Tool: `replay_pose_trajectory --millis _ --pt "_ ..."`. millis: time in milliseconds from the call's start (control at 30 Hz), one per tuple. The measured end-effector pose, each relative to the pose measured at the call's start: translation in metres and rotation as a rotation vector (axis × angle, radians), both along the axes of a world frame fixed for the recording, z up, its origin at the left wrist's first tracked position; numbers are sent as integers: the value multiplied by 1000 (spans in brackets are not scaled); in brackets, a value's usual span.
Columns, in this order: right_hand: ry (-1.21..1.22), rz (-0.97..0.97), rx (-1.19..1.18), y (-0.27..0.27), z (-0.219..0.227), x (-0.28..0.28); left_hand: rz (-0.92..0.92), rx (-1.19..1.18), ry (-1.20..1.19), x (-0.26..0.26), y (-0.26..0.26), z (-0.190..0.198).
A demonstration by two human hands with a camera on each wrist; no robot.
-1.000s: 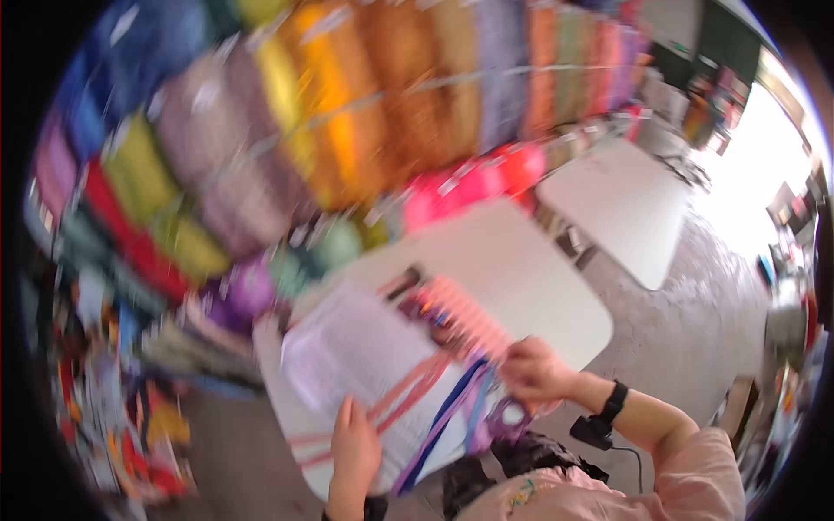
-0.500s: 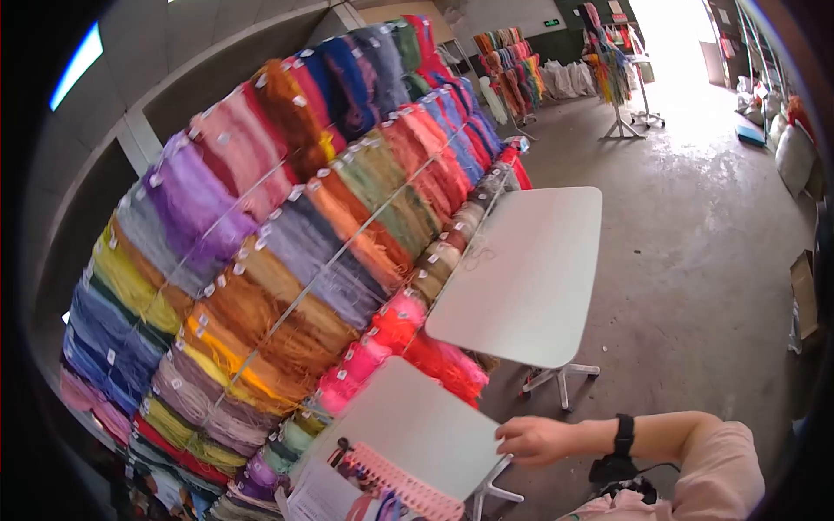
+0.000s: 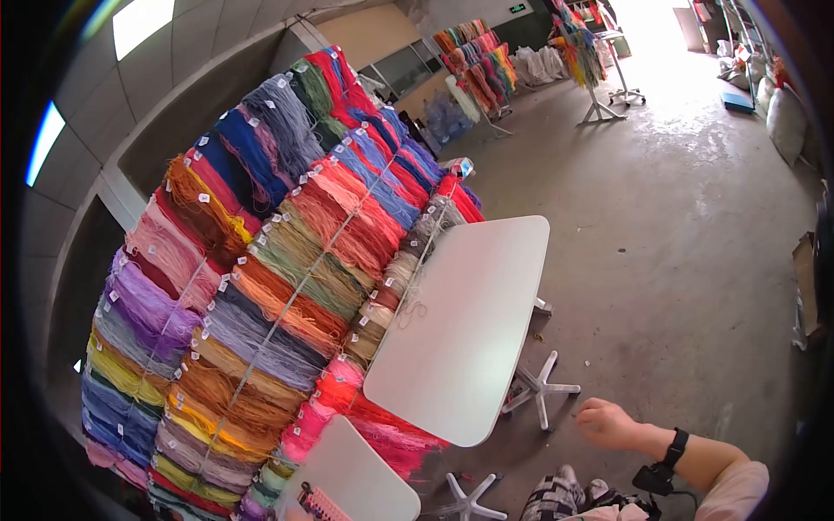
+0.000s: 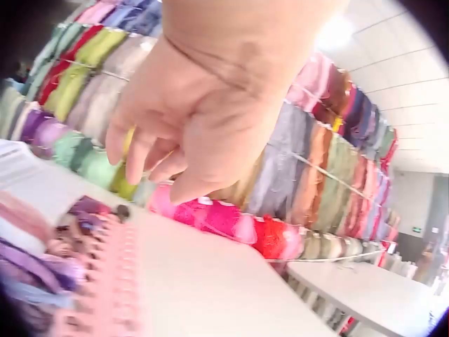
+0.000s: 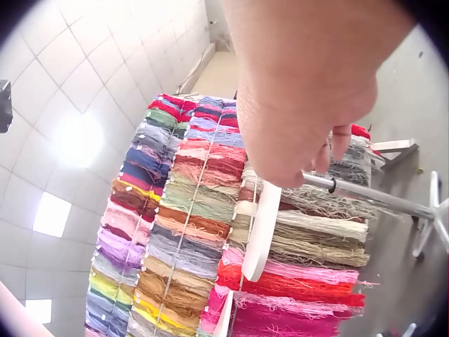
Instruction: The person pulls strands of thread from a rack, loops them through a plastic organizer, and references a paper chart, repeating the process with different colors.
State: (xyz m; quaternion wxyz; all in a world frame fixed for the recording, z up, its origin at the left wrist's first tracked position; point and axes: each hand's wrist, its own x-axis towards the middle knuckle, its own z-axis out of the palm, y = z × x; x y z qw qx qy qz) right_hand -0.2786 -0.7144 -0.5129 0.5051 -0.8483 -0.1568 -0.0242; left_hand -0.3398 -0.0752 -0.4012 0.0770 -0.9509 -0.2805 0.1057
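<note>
My left hand hangs over the near white table with loosely bent fingers and nothing between them. Below and to its left lies a pink strip with a row of holes or pegs. Purple, blue and pink strands lie beside that strip, next to white paper. My right hand is in the air over the floor, right of the tables, its fingers loosely curled and holding nothing visible. In the right wrist view its fingertips are partly hidden behind the hand.
A tall rack of coloured yarn skeins runs along the left. A second white table on a wheeled base stands ahead. Farther back are another yarn rack and white sacks at the right.
The head view has swung up and away from the near table, which now sits low in it. My right hand left the strands and moved out to the right.
</note>
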Motion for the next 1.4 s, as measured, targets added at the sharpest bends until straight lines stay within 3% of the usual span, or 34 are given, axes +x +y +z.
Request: replay_pose_trajectory --millis 233,300,400,500,533,633,700,800,900,967,1000,1033,1100,1200,1300,1400 --pt "-144 297 42 -5 36 98 -402 -299 37 120 -186 80" --pt "-216 305 32 -16 55 143 -573 -420 42 146 -228 90" --pt "-254 306 52 -35 75 212 -659 -515 60 193 -313 119" --pt "-174 387 11 -59 102 276 -891 -524 28 257 -315 101" --pt "-257 412 38 -68 106 298 -897 -483 32 273 -333 111" --pt "-150 346 43 -90 128 360 -891 -491 109 314 -365 133" --pt "-167 359 131 -97 119 420 -758 -525 233 339 -392 157" --pt "-6 331 268 -101 136 510 -596 -679 306 390 -430 183" --pt "9 288 353 -99 157 607 -475 -957 54 452 -457 184" --pt "-51 259 424 -97 175 667 -500 -994 -151 498 -493 194" --pt "-20 272 483 -96 183 699 -689 -831 -302 526 -502 192" --pt "10 286 543 -95 191 730 -658 -750 -347 549 -518 197" --pt "19 321 617 -95 206 794 -764 -556 -451 602 -542 202" --pt "13 336 673 -96 234 864 -798 -400 -433 678 -580 214" --pt "-66 352 718 -89 264 918 -801 -411 -415 740 -611 225" --pt "-236 224 676 -73 287 937 -785 -374 -457 784 -631 227"
